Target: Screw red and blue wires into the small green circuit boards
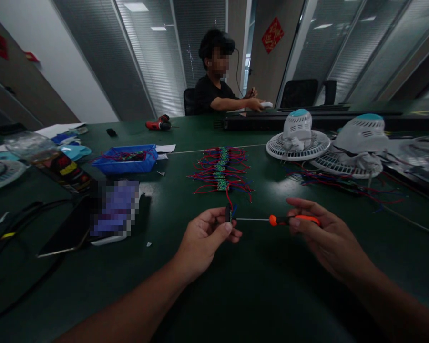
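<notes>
We judge the step in hand to be screwdriver work on a small black part (pixel 228 214); our left hand (pixel 205 236) has it pinched upright between thumb and fingers, raised over the near side of the green surface (pixel 264 300); our right hand (pixel 325 238) has its fingers loosely closed about the orange handle of the screwdriver (pixel 309 220), one finger lifted clear; the shaft lies nearly level, its tip at the part, though we cannot tell whether it is seated in a screw. Just beyond sits a row of wired circuit boards (pixel 220 169); a red wire (pixel 229 196) runs from the part towards them, and we cannot tell if it joins. The next move, we think, calls for a firm left pinch, the shaft kept square, and light pressure.
</notes>
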Demonstrator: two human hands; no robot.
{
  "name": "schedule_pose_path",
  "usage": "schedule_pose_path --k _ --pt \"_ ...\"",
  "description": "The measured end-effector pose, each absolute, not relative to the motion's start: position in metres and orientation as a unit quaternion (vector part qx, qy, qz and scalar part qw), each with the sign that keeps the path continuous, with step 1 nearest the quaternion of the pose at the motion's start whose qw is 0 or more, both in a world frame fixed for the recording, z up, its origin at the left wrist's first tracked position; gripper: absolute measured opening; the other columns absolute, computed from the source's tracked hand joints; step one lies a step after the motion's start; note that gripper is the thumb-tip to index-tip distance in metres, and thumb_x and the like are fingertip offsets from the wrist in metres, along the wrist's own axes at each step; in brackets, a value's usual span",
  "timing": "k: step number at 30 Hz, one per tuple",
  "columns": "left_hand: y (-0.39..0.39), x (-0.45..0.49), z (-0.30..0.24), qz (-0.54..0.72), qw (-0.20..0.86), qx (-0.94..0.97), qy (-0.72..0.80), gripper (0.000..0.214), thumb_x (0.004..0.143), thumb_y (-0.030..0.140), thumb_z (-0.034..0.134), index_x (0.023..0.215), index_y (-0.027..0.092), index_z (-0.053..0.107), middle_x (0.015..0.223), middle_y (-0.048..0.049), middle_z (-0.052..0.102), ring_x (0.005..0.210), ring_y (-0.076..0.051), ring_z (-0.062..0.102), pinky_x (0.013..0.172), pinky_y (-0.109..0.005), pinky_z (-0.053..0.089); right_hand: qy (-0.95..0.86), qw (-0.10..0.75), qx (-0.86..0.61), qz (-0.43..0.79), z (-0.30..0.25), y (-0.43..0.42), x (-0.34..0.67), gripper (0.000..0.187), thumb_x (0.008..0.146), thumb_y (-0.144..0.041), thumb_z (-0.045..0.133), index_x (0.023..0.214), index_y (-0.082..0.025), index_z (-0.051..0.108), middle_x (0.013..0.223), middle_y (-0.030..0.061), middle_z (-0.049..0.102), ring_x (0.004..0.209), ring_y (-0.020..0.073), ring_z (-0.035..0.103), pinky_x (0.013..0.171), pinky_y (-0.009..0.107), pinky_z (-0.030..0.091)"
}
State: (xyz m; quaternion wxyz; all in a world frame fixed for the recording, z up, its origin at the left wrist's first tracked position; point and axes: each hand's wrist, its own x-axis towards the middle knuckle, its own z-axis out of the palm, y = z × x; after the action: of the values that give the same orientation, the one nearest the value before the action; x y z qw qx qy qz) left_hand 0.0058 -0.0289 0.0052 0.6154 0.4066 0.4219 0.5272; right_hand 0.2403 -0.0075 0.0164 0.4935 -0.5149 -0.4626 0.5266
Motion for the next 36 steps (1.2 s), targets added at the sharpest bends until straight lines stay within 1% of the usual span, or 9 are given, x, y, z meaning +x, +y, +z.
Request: schedule_pose_path --k 3,6,8,11,17,26,29,33,36 --pt "-0.0287 0.0058 0.0059 0.526 0.616 0.405 0.424 0.03 0.076 0.018 0.068 0.104 0.01 0.06 0.085 -0.0057 0.068 0.071 -0.016 0.068 0.067 -0.03 0.056 -0.468 0.47 -0.515 0.543 0.0186 -0.0084 0.2385 0.046 0.07 -0.046 0.073 0.106 -0.021 0.063 0.083 0.0019 0.061 0.063 0.0139 0.054 0.056 0.027 0.043" --pt "-0.0284 0.0058 0.0061 0.527 0.615 0.403 0.426 0.03 0.075 0.017 0.068 0.104 0.011 0.06 0.085 -0.0056 0.068 0.07 -0.017 0.068 0.067 -0.031 0.056 -0.469 0.409 -0.56 0.548 0.0207 -0.0089 0.2385 0.056 0.081 -0.063 0.05 0.116 -0.02 0.059 0.063 0.0003 0.06 0.05 0.0146 0.051 0.045 0.027 0.038" --pt "-0.0283 0.006 0.0057 0.528 0.615 0.402 0.426 0.031 0.075 0.018 0.069 0.104 0.011 0.059 0.085 -0.0057 0.068 0.071 -0.017 0.068 0.068 -0.032 0.056 -0.479 0.372 -0.6 0.522 0.0215 -0.0091 0.2398 0.061 0.083 -0.067 0.044 0.119 -0.02 0.057 0.051 -0.0029 0.053 0.043 0.0132 0.045 0.04 0.025 0.033" --pt "-0.0281 0.0063 0.0052 0.525 0.615 0.404 0.428 0.032 0.075 0.019 0.07 0.103 0.011 0.06 0.086 -0.0063 0.068 0.071 -0.017 0.068 0.068 -0.033 0.055 -0.499 0.364 -0.609 0.497 0.0201 -0.009 0.2424 0.057 0.082 -0.063 0.05 0.119 -0.02 0.057 0.05 -0.0048 0.05 0.043 0.0115 0.044 0.04 0.023 0.031" --pt "-0.0282 0.0064 0.0075 0.53 0.617 0.399 0.425 0.032 0.073 0.02 0.071 0.102 0.012 0.061 0.086 -0.0062 0.067 0.071 -0.017 0.067 0.067 -0.032 0.054 -0.49 0.436 -0.546 0.522 0.0148 -0.0065 0.2424 0.056 0.076 -0.049 0.068 0.122 -0.022 0.052 0.064 -0.0038 0.057 0.054 0.0119 0.05 0.047 0.024 0.038" --pt "-0.0293 0.007 0.0075 0.53 0.623 0.391 0.421 0.033 0.072 0.021 0.072 0.102 0.012 0.061 0.086 -0.0067 0.067 0.071 -0.017 0.067 0.067 -0.032 0.054 -0.455 0.499 -0.5 0.542 0.0197 -0.0098 0.2391 0.048 0.066 -0.034 0.078 0.108 -0.021 0.061 0.081 -0.0002 0.061 0.063 0.0129 0.052 0.06 0.028 0.042" --pt "-0.0293 0.0072 0.0065 0.53 0.623 0.394 0.419 0.033 0.072 0.022 0.073 0.101 0.012 0.061 0.086 -0.0067 0.067 0.071 -0.018 0.067 0.067 -0.032 0.054 -0.454 0.486 -0.497 0.557 0.0201 -0.01 0.2381 0.046 0.071 -0.04 0.073 0.112 -0.022 0.059 0.079 0.0003 0.062 0.063 0.0138 0.054 0.057 0.028 0.042" --pt "-0.0292 0.0067 0.0061 0.529 0.62 0.398 0.421 0.033 0.073 0.023 0.072 0.102 0.012 0.061 0.086 -0.0068 0.067 0.071 -0.017 0.067 0.068 -0.032 0.054 -0.459 0.41 -0.566 0.549 0.0211 -0.0087 0.2376 0.057 0.084 -0.061 0.048 0.123 -0.02 0.053 0.057 -0.0015 0.059 0.049 0.0146 0.05 0.044 0.026 0.037" --pt "-0.0294 0.0066 0.0067 0.53 0.617 0.398 0.423 0.034 0.072 0.023 0.072 0.102 0.011 0.061 0.086 -0.0067 0.067 0.071 -0.017 0.067 0.067 -0.031 0.054 -0.483 0.382 -0.597 0.514 0.0205 -0.0081 0.2385 0.059 0.083 -0.062 0.048 0.123 -0.02 0.054 0.05 -0.0044 0.053 0.044 0.0124 0.046 0.04 0.024 0.033"
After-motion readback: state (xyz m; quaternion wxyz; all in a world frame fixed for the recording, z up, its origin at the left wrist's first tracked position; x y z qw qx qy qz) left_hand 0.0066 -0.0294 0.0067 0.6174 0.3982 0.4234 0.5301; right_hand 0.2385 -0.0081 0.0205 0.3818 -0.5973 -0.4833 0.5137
